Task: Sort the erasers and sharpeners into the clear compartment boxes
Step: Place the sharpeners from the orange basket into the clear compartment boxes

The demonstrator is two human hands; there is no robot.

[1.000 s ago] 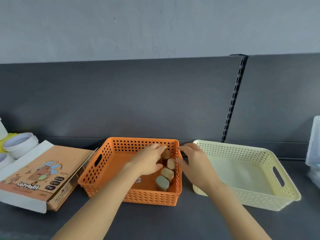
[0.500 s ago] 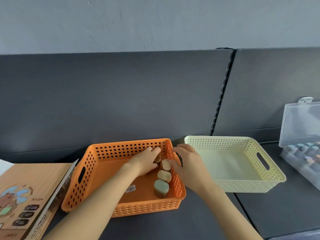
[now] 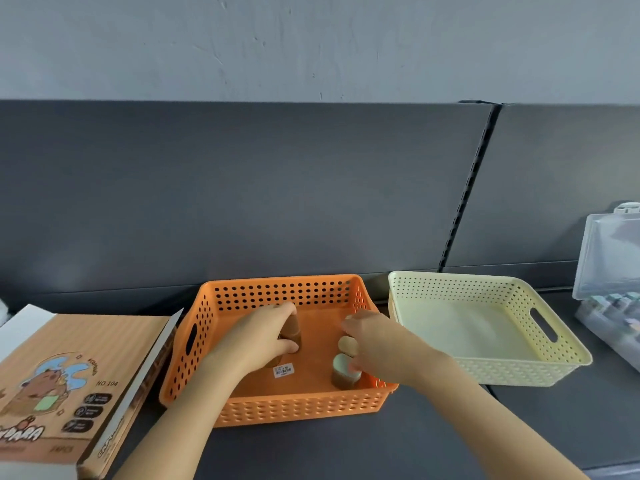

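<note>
An orange perforated basket (image 3: 207,327) stands on the dark counter with both my hands inside it. My left hand (image 3: 263,336) grips a brown eraser-like piece (image 3: 291,329) between fingers and thumb, near the basket's middle. My right hand (image 3: 375,341) reaches over two pieces by the right wall: a tan one (image 3: 346,344) and a green-topped brown one (image 3: 341,372), its fingertips touching them. Whether it holds either is hidden. A clear compartment box (image 3: 609,271) with its lid up shows at the far right, with several small pastel pieces inside.
An empty cream perforated basket (image 3: 540,313) sits to the right of the orange one. A brown cardboard product box with a cartoon animal (image 3: 72,375) lies at the left. A dark backboard rises behind the counter. A price sticker (image 3: 284,370) lies on the orange basket's floor.
My left hand has taken a brown piece out of the row by the right wall and moved it left toward the basket's middle. My right hand shifted onto the remaining pieces.
</note>
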